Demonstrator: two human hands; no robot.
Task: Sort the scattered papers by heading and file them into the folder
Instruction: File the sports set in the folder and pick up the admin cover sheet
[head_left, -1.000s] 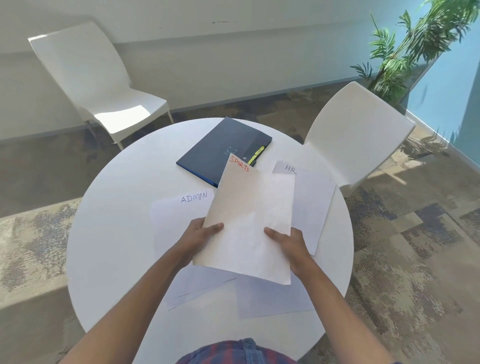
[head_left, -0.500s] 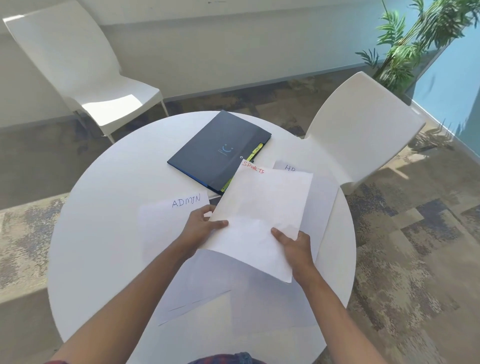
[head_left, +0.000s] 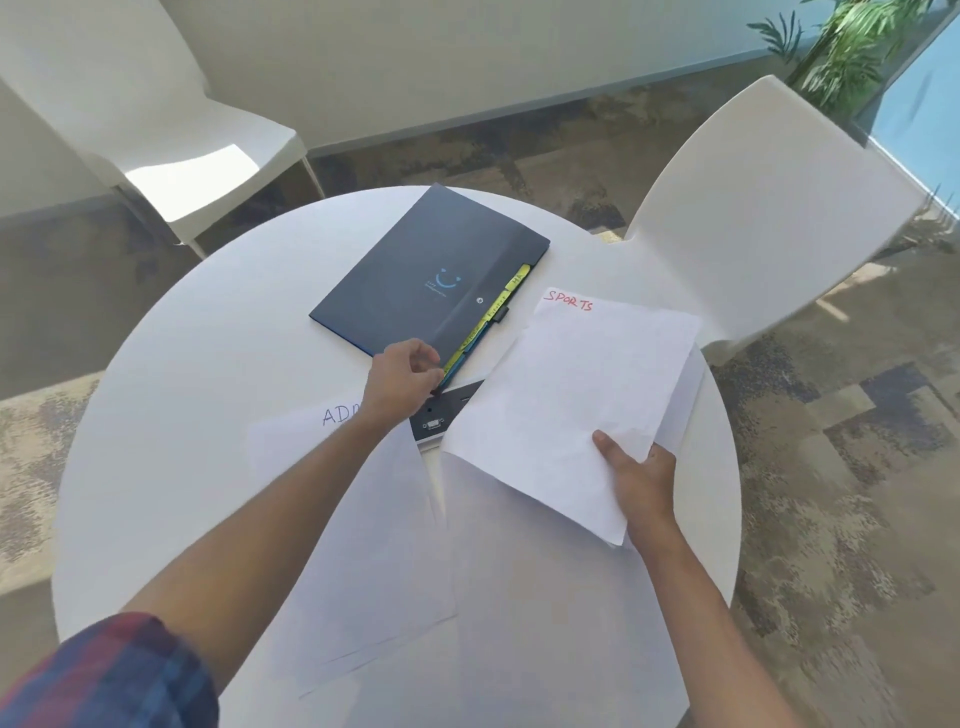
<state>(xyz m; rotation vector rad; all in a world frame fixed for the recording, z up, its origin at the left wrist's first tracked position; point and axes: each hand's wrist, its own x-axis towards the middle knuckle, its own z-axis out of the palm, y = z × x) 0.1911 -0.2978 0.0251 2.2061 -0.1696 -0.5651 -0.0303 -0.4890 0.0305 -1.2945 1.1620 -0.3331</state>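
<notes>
The left hand (head_left: 402, 382) has let go of the SPORTS sheet (head_left: 576, 410) & gone fwd to the dark folder (head_left: 431, 275); fingers pinch at its near corner by the yellow tabs (head_left: 493, 312), prob. to open a section. The right hand (head_left: 641, 480) alone now grips the sheet's lower corner, thumb on top, sheet raised w/ its top by the folder's right edge. So filing looks next. The ADMIN sheet (head_left: 363, 519) lies flat under the left forearm; more sheets under SPORTS. A small dark panel (head_left: 441, 415) sits between them, near the folder.
</notes>
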